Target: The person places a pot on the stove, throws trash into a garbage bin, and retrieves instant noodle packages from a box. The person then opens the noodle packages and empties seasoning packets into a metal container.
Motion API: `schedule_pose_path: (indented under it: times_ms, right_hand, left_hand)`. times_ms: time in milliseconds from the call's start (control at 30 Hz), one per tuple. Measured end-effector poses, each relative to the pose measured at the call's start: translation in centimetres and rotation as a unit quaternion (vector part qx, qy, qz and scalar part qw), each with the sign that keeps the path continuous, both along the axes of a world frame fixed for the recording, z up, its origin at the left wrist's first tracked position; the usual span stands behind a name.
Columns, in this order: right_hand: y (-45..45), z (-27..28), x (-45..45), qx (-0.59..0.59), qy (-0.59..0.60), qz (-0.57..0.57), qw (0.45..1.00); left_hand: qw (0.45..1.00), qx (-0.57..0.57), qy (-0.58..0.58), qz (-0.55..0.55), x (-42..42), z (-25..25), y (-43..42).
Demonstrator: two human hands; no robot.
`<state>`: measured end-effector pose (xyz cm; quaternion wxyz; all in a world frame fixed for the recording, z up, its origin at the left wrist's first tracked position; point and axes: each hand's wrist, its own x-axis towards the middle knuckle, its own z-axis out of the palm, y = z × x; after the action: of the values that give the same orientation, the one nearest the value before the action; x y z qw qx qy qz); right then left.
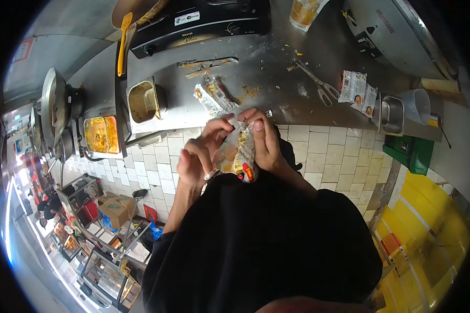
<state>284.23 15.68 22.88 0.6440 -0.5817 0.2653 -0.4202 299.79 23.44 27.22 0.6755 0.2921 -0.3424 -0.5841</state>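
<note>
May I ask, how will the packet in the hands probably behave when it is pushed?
The packet will probably bend easily, since it looks thin-walled and creased. It may be slightly slippery, as its surface shines. It is probably light: the right hand seems only to pinch it.

Packet (247, 151) in hands (266, 143), counter (180, 109) before, stove (209, 28) behind it, scissors (318, 83) right

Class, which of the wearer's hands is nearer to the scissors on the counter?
Right. The scissors lie ahead and to the right of the right hand; the left hand is farther left, across the packet.
</note>
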Motion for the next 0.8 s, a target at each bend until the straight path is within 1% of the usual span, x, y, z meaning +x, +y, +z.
schedule_pose_path:
  times_ms: [67, 100, 133, 167, 200, 233, 267, 300, 333, 367, 433, 467, 567, 600, 700, 767, 800]
  right_hand:
    - [-0.4, 0.0, 0.4, 0.008, -0.056, 0.014, 0.998]
    - [-0.8, -0.1, 0.5, -0.018, -0.052, 0.009, 0.998]
    - [-1.2, -0.2, 0.4, -0.043, -0.048, 0.006, 0.998]
    - [-1.5, -0.2, 0.3, -0.069, -0.046, 0.003, 0.997]
    - [-1.7, -0.3, 0.1, -0.08, -0.018, 0.005, 0.997]
    - [-1.8, -0.5, -0.1, -0.081, -0.02, 0.007, 0.996]
    - [-1.8, -0.8, -0.3, -0.081, -0.023, 0.008, 0.996]
    - [-2.3, -0.8, -0.1, -0.087, -0.027, 0.01, 0.996]
    - [-2.6, -0.8, 0.0, -0.107, -0.04, 0.013, 0.993]
    - [-2.8, -0.5, 0.2, -0.129, -0.047, 0.019, 0.99]
    - [-3.1, 0.2, 0.5, -0.173, -0.057, 0.033, 0.983]
    - [-3.2, 0.1, 0.4, -0.192, -0.048, 0.054, 0.979]
    - [-2.6, 0.0, 0.5, -0.208, -0.036, 0.046, 0.977]
    - [-2.5, -0.3, 0.5, -0.206, -0.036, 0.049, 0.977]
    - [-2.0, -0.3, 0.7, -0.192, -0.015, 0.027, 0.981]
    - [-2.6, 0.1, 0.3, -0.21, -0.013, 0.029, 0.977]
    - [-2.7, 0.2, 0.1, -0.217, -0.01, 0.028, 0.976]
  left_hand:
    - [0.998, 0.035, 0.02, 0.044, 0.2, 0.7, -0.6]
    - [0.996, 0.053, 0.031, 0.068, 0.1, 1.1, -0.8]
    - [0.965, 0.075, 0.219, 0.124, -0.2, 1.3, -1.1]
    - [0.955, 0.053, 0.263, 0.13, 1.1, 1.9, -1.3]
    - [0.972, -0.054, 0.207, 0.095, 3.0, 1.6, -1.8]
    - [0.974, -0.161, 0.148, 0.059, 4.5, 1.3, -2.2]
    - [0.99, -0.113, 0.018, 0.076, 5.0, 1.9, -2.4]
    - [0.987, -0.068, -0.115, 0.086, 5.3, 3.0, -2.8]
    - [0.962, 0.002, -0.262, 0.071, 4.2, 3.9, -3.3]
    - [0.912, 0.079, -0.399, 0.055, 2.1, 5.3, -4.0]
    - [0.898, 0.126, -0.423, 0.002, 0.6, 4.9, -4.8]
    - [0.881, 0.128, -0.456, 0.005, 0.9, 4.3, -5.3]
    - [0.86, 0.173, -0.475, -0.058, 1.5, 4.6, -5.7]
    - [0.876, 0.162, -0.453, -0.047, 1.6, 4.2, -5.6]
    - [0.875, 0.115, -0.463, 0.076, 0.5, 2.2, -5.7]
    - [0.885, 0.197, -0.367, 0.207, 1.1, 1.0, -5.7]
    - [0.899, 0.184, -0.263, 0.298, 3.1, 0.2, -6.3]
